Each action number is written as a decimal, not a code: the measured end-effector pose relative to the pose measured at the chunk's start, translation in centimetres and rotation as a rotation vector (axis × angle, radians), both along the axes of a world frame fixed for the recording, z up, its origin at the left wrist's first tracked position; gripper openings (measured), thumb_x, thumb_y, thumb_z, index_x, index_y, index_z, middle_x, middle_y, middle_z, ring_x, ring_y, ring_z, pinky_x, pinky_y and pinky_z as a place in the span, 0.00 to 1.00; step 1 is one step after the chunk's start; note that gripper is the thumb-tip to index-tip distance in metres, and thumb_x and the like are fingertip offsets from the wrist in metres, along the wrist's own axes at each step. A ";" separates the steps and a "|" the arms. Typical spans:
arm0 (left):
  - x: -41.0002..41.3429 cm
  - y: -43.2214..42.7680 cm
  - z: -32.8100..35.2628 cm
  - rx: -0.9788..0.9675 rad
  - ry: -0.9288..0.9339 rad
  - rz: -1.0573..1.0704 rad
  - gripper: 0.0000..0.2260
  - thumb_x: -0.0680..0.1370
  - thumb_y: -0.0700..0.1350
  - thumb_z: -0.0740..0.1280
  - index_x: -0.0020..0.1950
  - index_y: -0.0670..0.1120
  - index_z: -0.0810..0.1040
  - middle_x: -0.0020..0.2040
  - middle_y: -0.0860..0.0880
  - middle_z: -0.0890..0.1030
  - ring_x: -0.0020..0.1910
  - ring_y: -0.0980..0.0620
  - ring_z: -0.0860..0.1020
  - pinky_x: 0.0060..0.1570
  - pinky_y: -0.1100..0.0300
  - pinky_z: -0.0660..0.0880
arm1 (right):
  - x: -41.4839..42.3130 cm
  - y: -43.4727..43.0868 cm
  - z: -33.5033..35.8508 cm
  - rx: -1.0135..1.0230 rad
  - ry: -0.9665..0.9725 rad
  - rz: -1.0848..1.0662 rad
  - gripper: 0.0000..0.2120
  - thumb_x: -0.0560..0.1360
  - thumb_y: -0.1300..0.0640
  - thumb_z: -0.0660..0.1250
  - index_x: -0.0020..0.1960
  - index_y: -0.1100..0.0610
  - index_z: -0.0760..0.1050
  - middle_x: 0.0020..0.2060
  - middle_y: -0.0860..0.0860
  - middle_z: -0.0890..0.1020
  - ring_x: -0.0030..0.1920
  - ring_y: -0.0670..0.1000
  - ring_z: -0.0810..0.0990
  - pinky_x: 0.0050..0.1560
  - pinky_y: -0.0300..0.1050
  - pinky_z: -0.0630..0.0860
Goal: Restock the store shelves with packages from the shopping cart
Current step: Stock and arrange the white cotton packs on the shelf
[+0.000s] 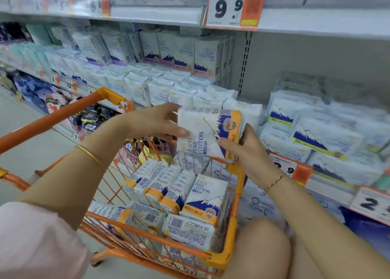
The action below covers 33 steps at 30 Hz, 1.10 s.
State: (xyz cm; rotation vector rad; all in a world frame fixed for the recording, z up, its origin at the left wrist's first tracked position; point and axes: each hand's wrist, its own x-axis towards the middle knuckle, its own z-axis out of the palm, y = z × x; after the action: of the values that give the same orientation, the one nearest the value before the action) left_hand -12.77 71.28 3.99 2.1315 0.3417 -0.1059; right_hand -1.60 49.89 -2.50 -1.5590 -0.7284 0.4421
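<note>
You hold one pack [202,135] in the middle of the frame, above the far end of the cart [233,226] and close in front of the shelf [274,67]. Your left hand [156,120] clamps its left edge, thumb across the front and fingers curled over the top. Your right hand [249,150] pinches the orange end, thumb on the front and the other fingers out of sight behind.

By my reading you are well short of done. The cart packs [190,196] lie in a crowded row in the lower middle, so many trips are left. The shelf packs [162,93] of the same kind already fill much of the row at centre.

You cannot see how deep the cart's load goes, nor which gap this pack is meant for. The price tags at the left are blurred; only the big tag [230,6] at the top reads clearly.
</note>
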 end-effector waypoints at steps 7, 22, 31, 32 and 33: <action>4.1 -4.1 3.8 -0.017 -0.332 -0.105 0.21 0.74 0.38 0.70 0.65 0.45 0.68 0.60 0.48 0.78 0.56 0.51 0.80 0.55 0.53 0.78 | 2.2 -4.1 4.7 0.023 -0.230 -0.173 0.23 0.69 0.60 0.73 0.60 0.50 0.68 0.47 0.42 0.79 0.47 0.38 0.79 0.50 0.33 0.76; 13.3 -6.7 5.4 0.550 -0.849 -0.155 0.26 0.73 0.37 0.68 0.70 0.41 0.66 0.64 0.50 0.69 0.61 0.60 0.66 0.62 0.73 0.62 | 7.9 -2.5 8.8 -0.276 -1.263 -0.621 0.33 0.71 0.58 0.70 0.73 0.52 0.61 0.56 0.54 0.76 0.55 0.58 0.72 0.54 0.53 0.72; 17.0 -2.9 -2.3 0.614 -0.451 0.048 0.18 0.82 0.42 0.54 0.73 0.43 0.65 0.75 0.44 0.61 0.75 0.48 0.57 0.73 0.56 0.52 | 11.5 0.3 6.4 -0.289 -1.143 -0.618 0.26 0.70 0.67 0.67 0.66 0.56 0.68 0.56 0.58 0.74 0.54 0.62 0.71 0.50 0.55 0.72; 17.4 -2.7 -2.7 0.662 -0.433 0.046 0.18 0.82 0.44 0.54 0.72 0.43 0.65 0.75 0.44 0.61 0.75 0.47 0.57 0.74 0.53 0.53 | 11.4 0.5 6.7 -0.263 -1.114 -0.594 0.26 0.71 0.66 0.67 0.67 0.56 0.67 0.57 0.58 0.73 0.55 0.61 0.70 0.52 0.53 0.70; 17.6 -2.5 -3.0 0.697 -0.413 0.051 0.19 0.82 0.46 0.53 0.72 0.44 0.66 0.75 0.44 0.62 0.75 0.48 0.58 0.74 0.50 0.54 | 11.4 0.7 7.0 -0.239 -1.093 -0.575 0.26 0.71 0.66 0.67 0.68 0.56 0.67 0.58 0.58 0.73 0.57 0.61 0.70 0.54 0.50 0.69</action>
State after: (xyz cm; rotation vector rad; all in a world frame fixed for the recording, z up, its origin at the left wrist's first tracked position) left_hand 4.88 68.74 0.97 2.7448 0.1982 0.5521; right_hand 9.77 50.54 4.47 -2.1139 -0.9845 -0.8550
